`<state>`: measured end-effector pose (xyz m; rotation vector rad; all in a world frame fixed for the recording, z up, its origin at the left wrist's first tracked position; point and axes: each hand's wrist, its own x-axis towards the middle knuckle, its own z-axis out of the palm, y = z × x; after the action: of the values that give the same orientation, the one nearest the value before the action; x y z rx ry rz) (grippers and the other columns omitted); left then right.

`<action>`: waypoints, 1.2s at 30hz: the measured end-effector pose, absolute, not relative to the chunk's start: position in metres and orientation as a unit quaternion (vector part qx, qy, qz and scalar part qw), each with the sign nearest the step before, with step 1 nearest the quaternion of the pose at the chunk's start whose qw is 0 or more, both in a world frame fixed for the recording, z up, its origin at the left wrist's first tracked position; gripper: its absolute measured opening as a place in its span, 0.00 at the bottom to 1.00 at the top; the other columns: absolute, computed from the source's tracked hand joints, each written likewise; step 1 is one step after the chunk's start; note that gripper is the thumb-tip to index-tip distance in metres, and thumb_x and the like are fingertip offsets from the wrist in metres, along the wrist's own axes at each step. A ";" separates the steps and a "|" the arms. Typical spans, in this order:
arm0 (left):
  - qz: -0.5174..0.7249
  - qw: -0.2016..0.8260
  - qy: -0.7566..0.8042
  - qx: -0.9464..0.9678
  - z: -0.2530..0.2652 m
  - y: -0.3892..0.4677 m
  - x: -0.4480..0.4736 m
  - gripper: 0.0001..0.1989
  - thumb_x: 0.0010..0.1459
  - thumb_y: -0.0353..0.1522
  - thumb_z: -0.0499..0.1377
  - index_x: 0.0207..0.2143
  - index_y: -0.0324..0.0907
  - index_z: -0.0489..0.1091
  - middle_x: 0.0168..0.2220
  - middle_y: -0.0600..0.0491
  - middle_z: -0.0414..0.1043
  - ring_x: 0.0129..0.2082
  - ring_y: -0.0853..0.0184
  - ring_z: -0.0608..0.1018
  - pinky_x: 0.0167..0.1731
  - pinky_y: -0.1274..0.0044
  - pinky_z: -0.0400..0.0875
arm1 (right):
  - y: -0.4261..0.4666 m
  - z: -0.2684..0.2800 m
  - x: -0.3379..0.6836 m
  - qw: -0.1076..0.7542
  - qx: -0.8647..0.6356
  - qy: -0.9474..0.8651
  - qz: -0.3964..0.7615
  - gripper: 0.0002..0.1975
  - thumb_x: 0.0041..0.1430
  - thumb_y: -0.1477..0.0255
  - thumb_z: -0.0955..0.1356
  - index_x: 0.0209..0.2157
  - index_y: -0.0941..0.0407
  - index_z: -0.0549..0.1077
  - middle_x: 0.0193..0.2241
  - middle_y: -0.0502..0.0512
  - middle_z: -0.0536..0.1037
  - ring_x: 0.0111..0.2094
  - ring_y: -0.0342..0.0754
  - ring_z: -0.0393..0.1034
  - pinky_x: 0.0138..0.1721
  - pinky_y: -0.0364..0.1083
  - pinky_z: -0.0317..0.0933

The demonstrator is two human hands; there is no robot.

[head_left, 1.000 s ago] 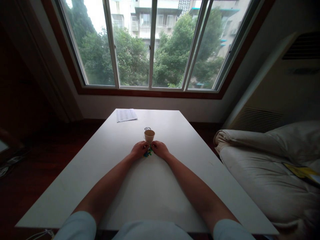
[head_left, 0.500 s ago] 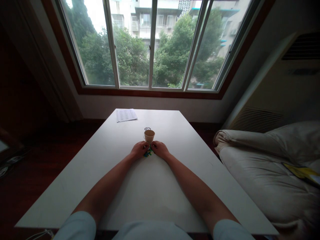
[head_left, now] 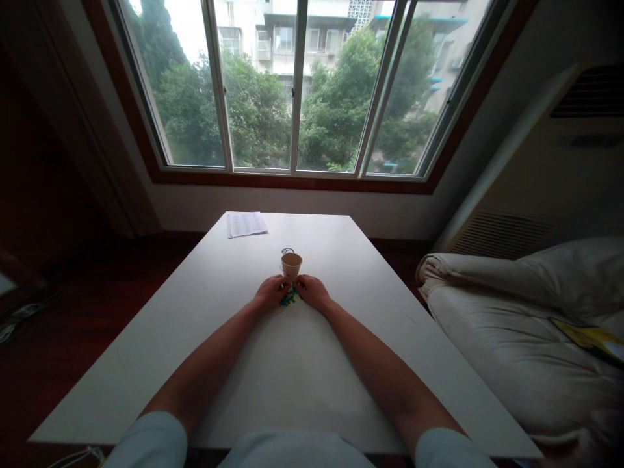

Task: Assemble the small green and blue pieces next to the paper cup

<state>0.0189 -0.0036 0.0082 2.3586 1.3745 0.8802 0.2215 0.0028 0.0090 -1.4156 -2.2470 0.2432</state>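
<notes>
A light-brown cup [head_left: 291, 265] stands upright near the middle of the white table [head_left: 292, 370]; its inside looks plain as far as it shows. Just on my side of it lies a small heap of green, blue and yellow pieces [head_left: 288, 298], too small to name. My left hand [head_left: 270, 292] rests at the left of the heap with its fingers curled inward by the cup's base. Opposite it, my right hand [head_left: 313, 291] has its fingers bent in the same way. Both hands' fingertips nearly meet; whatever they pinch is too small to make out.
Behind the cup lies a thin dark loop [head_left: 287, 251], like a cord or wire. Sheets of printed paper [head_left: 247, 225] lie at the table's far left corner. To the right is a pale padded sofa [head_left: 487, 325]. A window [head_left: 292, 97] fills the far wall.
</notes>
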 end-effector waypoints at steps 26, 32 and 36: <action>0.297 0.138 0.480 0.814 0.013 -0.007 0.020 0.08 0.61 0.33 0.58 0.37 0.43 0.77 0.36 0.51 0.76 0.32 0.69 0.74 0.36 0.78 0.68 | 0.000 0.014 0.221 0.224 -0.520 -0.820 0.090 0.08 0.65 0.69 0.65 0.40 0.53 0.77 0.39 0.53 0.79 0.39 0.46 0.70 0.39 0.42 0.56; 0.299 0.155 0.486 0.806 0.014 -0.008 0.020 0.07 0.61 0.33 0.59 0.37 0.43 0.77 0.36 0.50 0.76 0.33 0.69 0.74 0.37 0.77 0.69 | -0.002 0.017 0.220 0.219 -0.524 -0.818 0.093 0.09 0.66 0.69 0.65 0.41 0.52 0.78 0.40 0.53 0.79 0.39 0.46 0.70 0.39 0.42 0.56; 0.296 0.138 0.479 0.815 0.014 -0.007 0.020 0.07 0.61 0.32 0.58 0.37 0.43 0.77 0.35 0.51 0.76 0.32 0.70 0.74 0.36 0.78 0.68 | -0.001 0.016 0.221 0.219 -0.522 -0.819 0.095 0.09 0.66 0.69 0.65 0.41 0.52 0.78 0.40 0.53 0.79 0.40 0.46 0.70 0.40 0.42 0.57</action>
<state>0.0199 -0.0073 0.0139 2.3570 1.3861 0.8561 0.2206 -0.0014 0.0164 -1.4457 -2.2657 0.2642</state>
